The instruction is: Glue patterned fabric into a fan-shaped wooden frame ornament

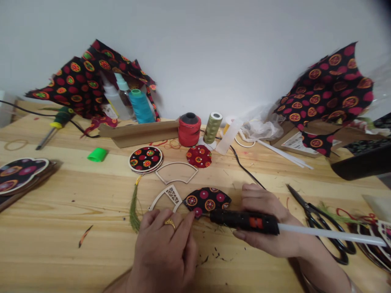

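Observation:
My right hand is closed around a black hot glue gun, with a long white glue stick sticking out of its back. The gun's nozzle points left at the lower edge of a fan-shaped fabric piece, black with round flower prints. My left hand, a ring on one finger, has its fingers bent and pressed together at the near left corner of that piece. Beside its fingertips lies a wooden fan frame with a lattice; my knuckles hide its lower part. Another open fan frame lies beyond.
Round fabric pendant, olive tassel and red fabric round lie nearby. Thread spools and bottles stand along the wall. Black scissors rest at right, a screwdriver and green cap at left.

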